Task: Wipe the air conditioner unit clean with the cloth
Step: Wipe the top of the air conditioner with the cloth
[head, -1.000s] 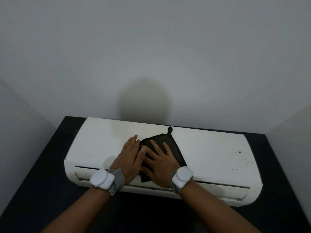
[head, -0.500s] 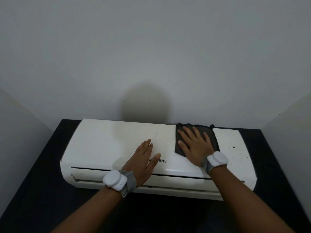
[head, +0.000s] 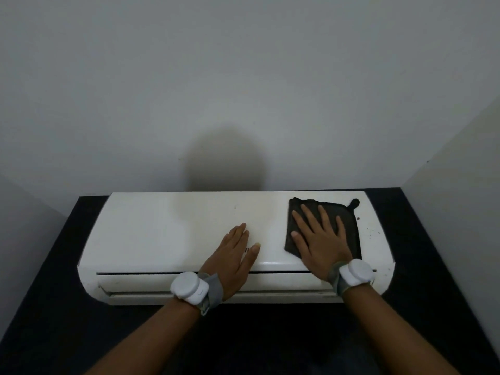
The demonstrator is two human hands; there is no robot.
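Right hand: the right hand [head: 320,242] lies flat and wide, fingers spread, palm down on the dark grey square cloth [head: 324,226]; it presses the cloth and does not grip it.
Left hand: the left hand [head: 234,255] is also flat and wide, with the fingers close together and the thumb out to the side; it holds nothing and rests with the palm on the bare front panel, near the middle of the unit.
Wrists: each wrist carries a white round device on a grey strap [head: 189,288].
Cloth: it lies flat on the right part of the panel, well apart from the left hand; a small hanging loop [head: 354,203] sticks out at its far right corner.
Air conditioner: the white long plastic air conditioner unit [head: 162,231] lies on the black surface [head: 48,307] with its front panel up; its long axis runs from left to right, and the air slot faces the person.
Marks: some small dark specks [head: 370,231] are on the panel just to the right of the cloth.
Behind: a plain grey wall [head: 243,90] with a round shadow above the unit.
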